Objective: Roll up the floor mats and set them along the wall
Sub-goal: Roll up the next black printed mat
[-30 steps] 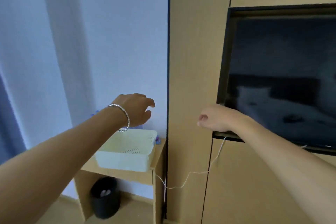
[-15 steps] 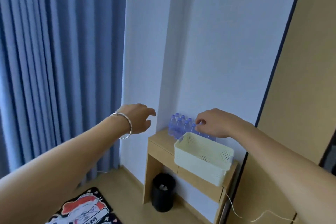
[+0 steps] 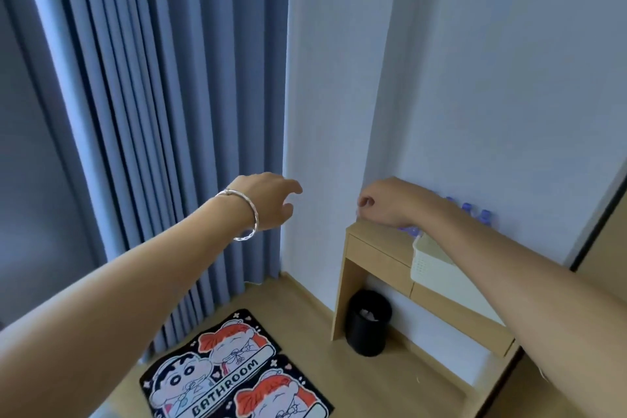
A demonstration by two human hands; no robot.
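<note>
The black cartoon-printed bathroom mat [image 3: 234, 373] lies flat and unrolled on the wooden floor [image 3: 373, 387] by the blue curtain [image 3: 152, 112], while the left hand [image 3: 268, 200], fingers spread, and right hand [image 3: 390, 202], fingers loosely curled, hover empty, so next, I'd say, crouch and grip an edge.

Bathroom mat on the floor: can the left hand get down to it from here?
Likely yes. The left hand hangs empty in front of the curtain, and the bathroom mat lies flat below it with nothing on top; the bin stands apart. The person would have to bend down.
</note>
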